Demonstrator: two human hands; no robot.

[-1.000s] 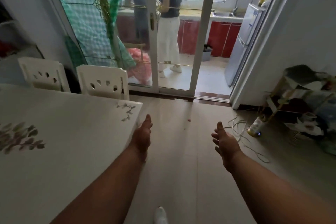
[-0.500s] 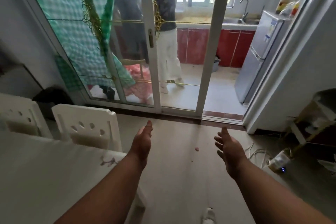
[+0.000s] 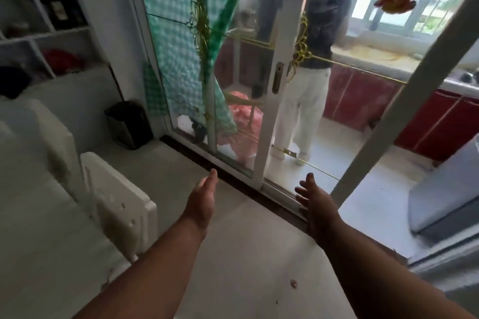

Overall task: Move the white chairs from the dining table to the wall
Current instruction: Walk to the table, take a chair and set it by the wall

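Two white chairs stand tucked against the far edge of the white dining table (image 3: 39, 228) at the left. The nearer chair (image 3: 118, 204) shows its backrest with small cut-outs, just left of my left forearm. The farther chair (image 3: 44, 137) is blurred behind it. My left hand (image 3: 203, 199) is held out flat, fingers together, empty, a short way right of the nearer chair's back and not touching it. My right hand (image 3: 315, 199) is open with fingers spread, empty, over the floor by the door track.
A sliding glass door (image 3: 274, 80) with a dark floor track fills the space ahead. A person in white trousers (image 3: 303, 106) stands behind it in the kitchen. A black bin (image 3: 129, 124) sits in the left corner below white shelves (image 3: 39, 33). A fridge (image 3: 445, 202) is at the right.
The view has swung left and moved closer to the glass door and the chairs. Both hands stay extended and empty; the nearer chair now lies beside my left forearm.
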